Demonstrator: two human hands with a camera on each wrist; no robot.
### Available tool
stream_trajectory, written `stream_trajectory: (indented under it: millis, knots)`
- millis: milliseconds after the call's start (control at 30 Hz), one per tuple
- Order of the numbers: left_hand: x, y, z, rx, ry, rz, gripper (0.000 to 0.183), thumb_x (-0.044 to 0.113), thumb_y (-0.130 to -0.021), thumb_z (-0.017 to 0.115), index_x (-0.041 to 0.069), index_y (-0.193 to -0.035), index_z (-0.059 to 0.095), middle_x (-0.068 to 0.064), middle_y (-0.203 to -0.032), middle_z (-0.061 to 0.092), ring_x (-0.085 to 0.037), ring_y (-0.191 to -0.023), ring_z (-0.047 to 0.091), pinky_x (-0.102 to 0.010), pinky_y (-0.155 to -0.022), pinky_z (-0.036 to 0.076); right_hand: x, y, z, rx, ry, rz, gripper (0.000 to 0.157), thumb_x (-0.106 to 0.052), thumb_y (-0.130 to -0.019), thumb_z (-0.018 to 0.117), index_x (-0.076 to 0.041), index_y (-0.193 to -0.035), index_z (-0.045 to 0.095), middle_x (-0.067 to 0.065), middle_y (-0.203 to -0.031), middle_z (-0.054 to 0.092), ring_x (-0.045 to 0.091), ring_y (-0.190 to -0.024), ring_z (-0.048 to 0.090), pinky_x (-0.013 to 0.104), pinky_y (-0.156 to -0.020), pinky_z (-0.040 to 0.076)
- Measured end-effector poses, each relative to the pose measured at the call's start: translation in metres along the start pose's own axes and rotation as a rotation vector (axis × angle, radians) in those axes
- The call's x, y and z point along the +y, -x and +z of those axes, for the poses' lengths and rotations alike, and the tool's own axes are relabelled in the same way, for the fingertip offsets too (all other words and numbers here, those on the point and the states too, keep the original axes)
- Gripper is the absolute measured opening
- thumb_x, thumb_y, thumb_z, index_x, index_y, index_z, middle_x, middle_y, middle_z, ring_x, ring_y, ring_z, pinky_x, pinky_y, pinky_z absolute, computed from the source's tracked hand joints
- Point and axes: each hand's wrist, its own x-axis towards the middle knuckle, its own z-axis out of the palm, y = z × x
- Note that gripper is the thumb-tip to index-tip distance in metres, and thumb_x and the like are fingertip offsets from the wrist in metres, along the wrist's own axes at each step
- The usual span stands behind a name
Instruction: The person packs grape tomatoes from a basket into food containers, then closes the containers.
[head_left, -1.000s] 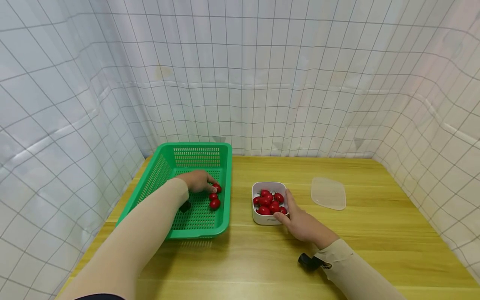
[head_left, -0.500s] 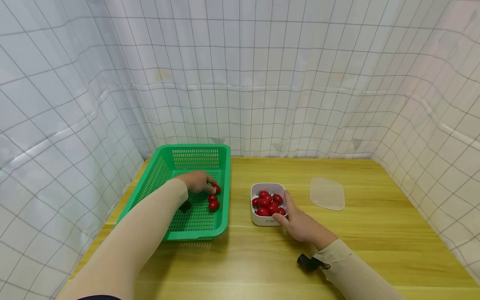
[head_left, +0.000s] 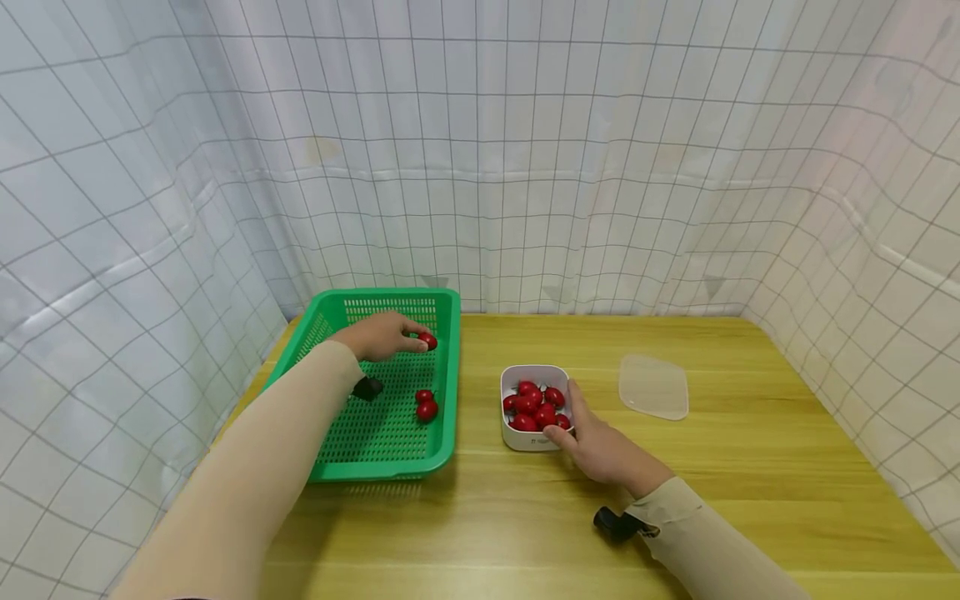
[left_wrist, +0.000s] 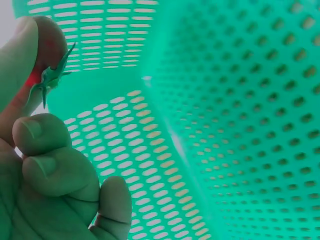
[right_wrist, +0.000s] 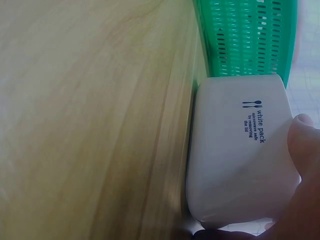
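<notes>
My left hand (head_left: 384,335) pinches a cherry tomato (head_left: 428,341) between thumb and fingers, raised over the green basket (head_left: 452,392). In the left wrist view the tomato (left_wrist: 50,42) shows its green leafy cap, and the other fingers curl below it. Two more cherry tomatoes (head_left: 427,410) lie together on the basket floor near its right wall. My right hand (head_left: 603,450) grips the right side of a white food container (head_left: 528,442), thumb at the front rim. Several cherry tomatoes (head_left: 527,403) fill its bottom. The container's printed wall (right_wrist: 245,165) faces the right wrist camera.
A translucent flat lid (head_left: 654,387) lies on the wooden table (head_left: 480,525), right of the container. White gridded curtains (head_left: 525,167) close off the back and both sides. A strip of bare wood separates the basket from the container.
My left hand has lifted a cherry tomato from beside the other two and moved up and toward the basket's back. The right hand and container stay in place.
</notes>
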Motion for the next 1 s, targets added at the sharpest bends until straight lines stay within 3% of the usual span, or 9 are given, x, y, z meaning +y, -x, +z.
stream_trajectory:
  millis: [200,367,667,800,1000]
  knots:
    - [0.010,0.003,-0.013,0.065,0.081,0.038,0.037,0.040,-0.108,0.060,0.025,-0.141,0.069,-0.010,-0.157,0.056,-0.034,-0.146,0.051,-0.056,-0.117,0.044,0.001,-0.002,0.000,-0.003,0.003,0.005,0.103,-0.057,-0.107,0.050,0.000,-0.166,-0.013,0.025,-0.174,0.012,0.047,-0.158,0.027,0.061,-0.128,0.025]
    - [0.030,0.004,-0.017,0.085,0.075,0.077,0.036,0.044,-0.107,0.060,0.030,-0.140,0.069,-0.002,-0.148,0.064,-0.029,-0.142,0.055,-0.054,-0.116,0.046,0.001,-0.003,0.001,-0.002,0.010,0.012,0.104,-0.058,-0.107,0.049,-0.001,-0.166,-0.014,0.025,-0.174,0.013,0.047,-0.157,0.028,0.060,-0.128,0.025]
    - [0.071,-0.002,-0.008,0.066,0.043,0.171,0.038,0.044,-0.106,0.063,0.028,-0.140,0.070,-0.003,-0.139,0.068,-0.021,-0.107,0.060,-0.040,-0.091,0.050,0.001,-0.003,0.002,0.001,0.020,0.003,0.103,-0.058,-0.108,0.048,0.000,-0.166,-0.013,0.026,-0.174,0.011,0.048,-0.157,0.028,0.061,-0.128,0.026]
    - [0.088,-0.005,-0.003,0.042,0.036,0.227,0.035,0.041,-0.106,0.063,0.028,-0.137,0.072,-0.001,-0.135,0.071,-0.019,-0.102,0.061,-0.038,-0.091,0.050,0.000,-0.003,0.002,0.003,0.021,0.003,0.103,-0.058,-0.108,0.047,0.000,-0.166,-0.014,0.025,-0.175,0.010,0.047,-0.157,0.028,0.060,-0.128,0.025]
    - [0.109,-0.011,0.007,0.013,0.022,0.262,0.033,0.041,-0.104,0.066,0.029,-0.134,0.073,0.005,-0.123,0.073,-0.018,-0.109,0.064,-0.038,-0.097,0.055,-0.001,-0.002,0.000,-0.002,0.020,0.001,0.103,-0.059,-0.108,0.047,0.000,-0.166,-0.014,0.025,-0.175,0.010,0.047,-0.157,0.029,0.061,-0.127,0.026]
